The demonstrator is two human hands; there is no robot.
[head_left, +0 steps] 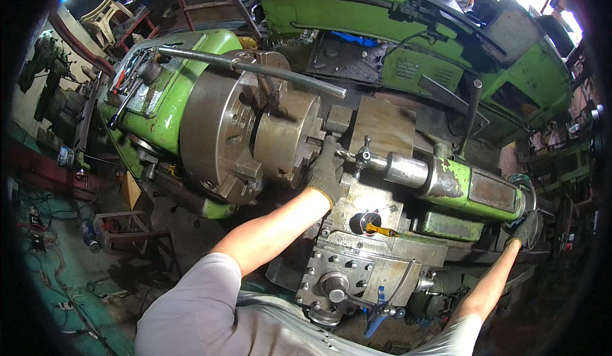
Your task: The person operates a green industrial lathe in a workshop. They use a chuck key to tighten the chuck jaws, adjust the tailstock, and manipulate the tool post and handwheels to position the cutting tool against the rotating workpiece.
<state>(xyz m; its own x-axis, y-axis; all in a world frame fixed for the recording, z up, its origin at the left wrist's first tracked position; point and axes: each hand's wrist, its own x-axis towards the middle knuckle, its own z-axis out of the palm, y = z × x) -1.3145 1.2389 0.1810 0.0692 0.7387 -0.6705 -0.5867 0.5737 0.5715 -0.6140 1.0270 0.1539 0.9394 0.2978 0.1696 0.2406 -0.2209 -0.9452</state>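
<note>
The left hand (326,171), wearing a dark glove, is resting beside the front of a round metal block (280,136) and by the drill bit (345,154) — whether its fingers are gripping the bit, I cannot tell. The bit is pointing toward the block from its holder (363,157), on the block's right. The gloved right hand (527,230) is grasping the wheel (528,195) at the green machine's far right end — and a yellow tool (381,230) is lying between the two arms.
</note>
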